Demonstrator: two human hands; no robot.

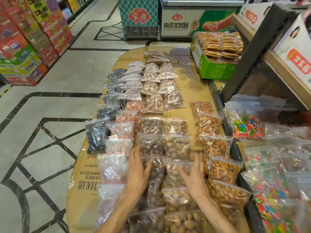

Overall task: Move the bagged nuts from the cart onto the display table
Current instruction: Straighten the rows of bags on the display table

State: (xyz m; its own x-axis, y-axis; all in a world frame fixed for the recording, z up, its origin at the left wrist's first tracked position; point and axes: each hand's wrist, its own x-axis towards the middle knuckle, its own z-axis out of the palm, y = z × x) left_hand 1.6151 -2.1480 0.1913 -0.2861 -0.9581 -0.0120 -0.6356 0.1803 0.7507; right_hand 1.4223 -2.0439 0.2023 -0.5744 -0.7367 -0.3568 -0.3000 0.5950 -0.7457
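Note:
Clear zip bags of nuts and dried fruit lie in rows on the cardboard-covered display table [84, 172]. My left hand [138, 170] rests with straight fingers along the left edge of a bag of dark nuts [155, 167]. My right hand [195, 174] lies flat, fingers spread, on the right side of a bag of brown nuts [175, 172]. Neither hand grips a bag. More brown nut bags [176, 145] lie just beyond. A column of orange-brown nut bags [222, 169] runs along the right. The cart is not in view.
Bags of coloured candy [247, 128] fill the shelf at right, under dark shelving [252, 52] with cartons. A green box of packed biscuits [217, 52] sits at the table's far right. Freezers [198, 19] stand beyond. Stacked drink cartons [28, 44] line the aisle at left.

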